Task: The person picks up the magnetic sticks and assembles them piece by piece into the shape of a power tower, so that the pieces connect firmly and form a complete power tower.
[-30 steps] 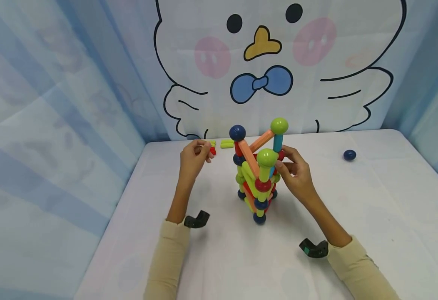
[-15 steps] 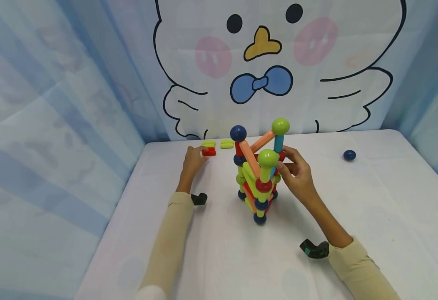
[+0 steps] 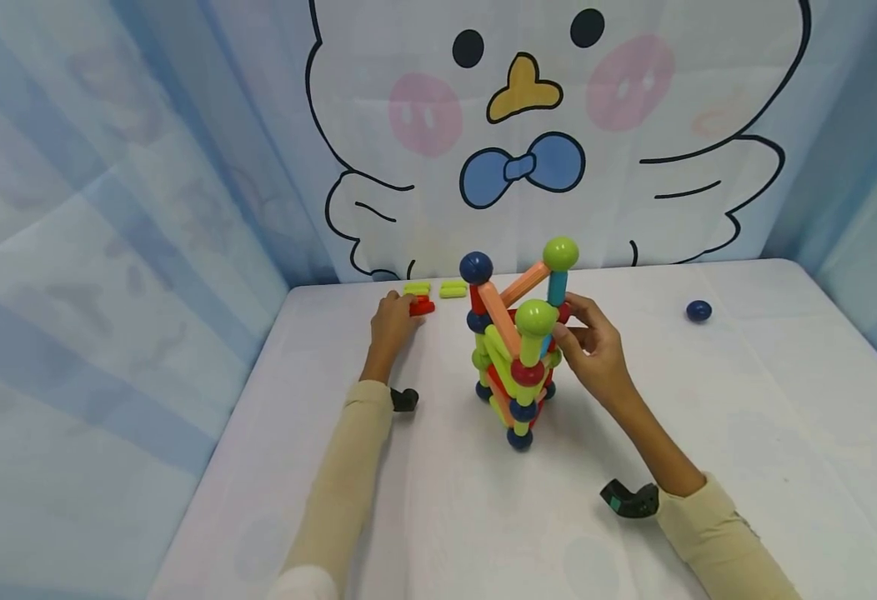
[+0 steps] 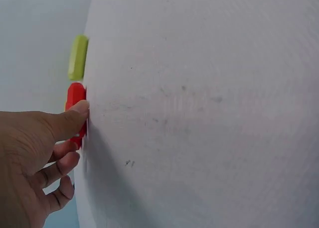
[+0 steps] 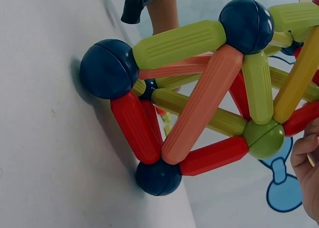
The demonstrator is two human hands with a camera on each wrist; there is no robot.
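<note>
In the head view, my left hand (image 3: 392,325) is at the back left of the table, beside short red magnetic sticks (image 3: 422,307). The left wrist view shows its thumb and a finger pinching a red stick (image 4: 76,94); the other fingers are loosely bent. A tall tower of colored magnetic sticks and balls (image 3: 508,329) stands upright mid-table. Its top has a dark blue ball (image 3: 476,268) and two green balls. My right hand (image 3: 594,348) holds the tower's right side near a red ball, thumb and fingers about it. In the right wrist view, only part of that hand shows at the right edge.
Short green sticks (image 3: 453,288) lie near the table's back edge, behind and beside the red ones. A loose dark blue ball (image 3: 699,311) lies at the back right. A printed curtain (image 3: 521,225) rises directly behind the table (image 3: 438,500).
My left hand has come down from above the table to the red sticks and pinches one. The red sticks have shifted slightly. My right hand stays on the tower.
</note>
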